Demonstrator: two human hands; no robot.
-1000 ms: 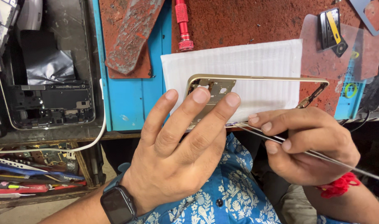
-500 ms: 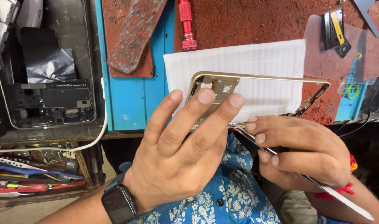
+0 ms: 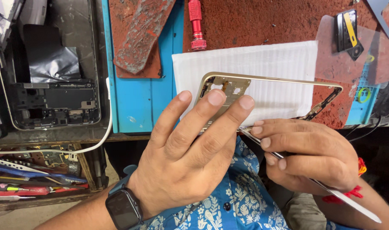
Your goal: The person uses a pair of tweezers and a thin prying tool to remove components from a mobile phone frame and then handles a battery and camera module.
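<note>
Left hand [image 3: 183,164]: fingers spread flat across the gold-edged metal phone frame [image 3: 262,96], gripping it tilted above the bench edge. Right hand [image 3: 307,155]: fingers curled around a thin flat metal pry tool [image 3: 352,203], its tip at the frame's lower edge. Beneath the frame: white ribbed foam sheet [image 3: 267,59] on the rust-red work mat [image 3: 267,21]. Upper right: small black rectangular part with yellow strip [image 3: 348,32]. Left: opened dark phone chassis [image 3: 53,104].
</note>
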